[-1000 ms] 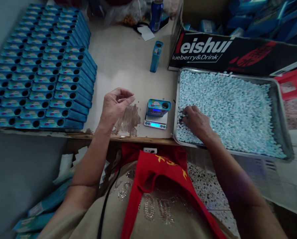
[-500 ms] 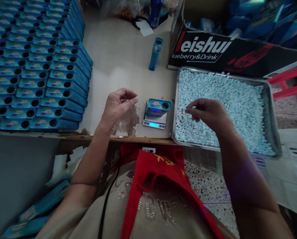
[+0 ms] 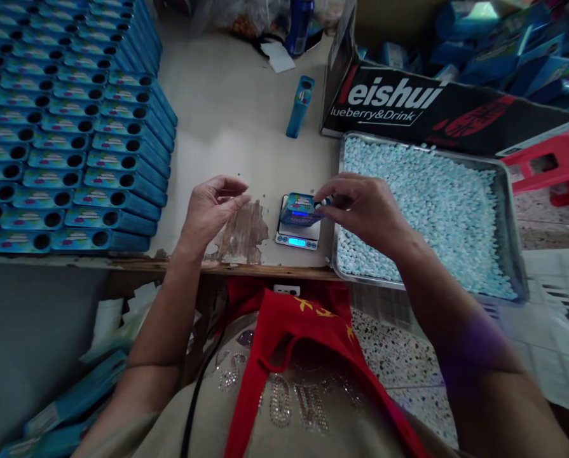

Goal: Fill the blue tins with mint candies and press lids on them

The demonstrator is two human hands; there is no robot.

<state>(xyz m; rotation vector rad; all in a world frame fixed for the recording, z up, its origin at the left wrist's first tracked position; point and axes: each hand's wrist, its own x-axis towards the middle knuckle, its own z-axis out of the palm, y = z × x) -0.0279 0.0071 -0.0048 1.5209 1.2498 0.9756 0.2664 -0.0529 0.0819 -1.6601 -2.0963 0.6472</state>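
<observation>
Fingers of the right hand (image 3: 367,207) are pinched around a few small, pale pellets (image 3: 323,203), their tips at the right end of a blue, rectangular printed box (image 3: 299,207), covering much of the opening in its top. Whether skin touches box is too small to tell. The box sits on a flat white scale (image 3: 297,242) with a lit blue display, near the front edge of a pale, worn desk (image 3: 227,114). It lies just left of those fingertips, the long axis of its top running left to right. The right hand is nearer, its wrist above a shallow silver metal tray (image 3: 509,235) of similar pellets. The left hand (image 3: 208,213) hangs apart, beyond the box's left end, thumb and forefinger curved with a narrow gap, nothing visible between.
</observation>
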